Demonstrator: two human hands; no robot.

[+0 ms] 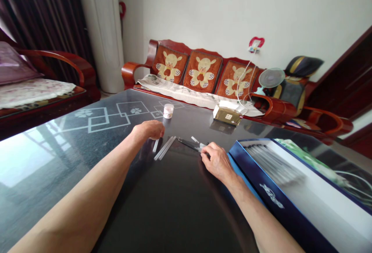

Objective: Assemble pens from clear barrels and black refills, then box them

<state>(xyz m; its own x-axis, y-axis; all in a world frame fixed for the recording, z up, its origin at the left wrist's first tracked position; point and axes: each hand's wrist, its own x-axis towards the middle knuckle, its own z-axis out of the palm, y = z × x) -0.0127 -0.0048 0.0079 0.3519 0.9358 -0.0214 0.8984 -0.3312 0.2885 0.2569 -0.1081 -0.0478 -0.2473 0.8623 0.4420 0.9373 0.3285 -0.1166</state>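
My left hand (152, 129) is closed, fingers pointing down, over a short translucent tube (155, 145) that sticks out beneath it; the fingertips are partly hidden. Just right of it, two longer translucent tubes (165, 148) lie side by side on the dark table. Thin black pen-like sticks (188, 143) run from the middle toward my right hand (216, 160). Its thumb and fingers are pinched together at their near ends, around something dark that I cannot make out. Small white pieces (195, 140) lie just beyond these fingers.
A blue box (269, 198) holding a row of slender grey pens (270, 162) stands on the right. Behind it lies a green-and-white plastic bag (308, 156). A small white tub (168, 111) and a gold tissue box (227, 116) stand farther back on the glossy table (162, 206).
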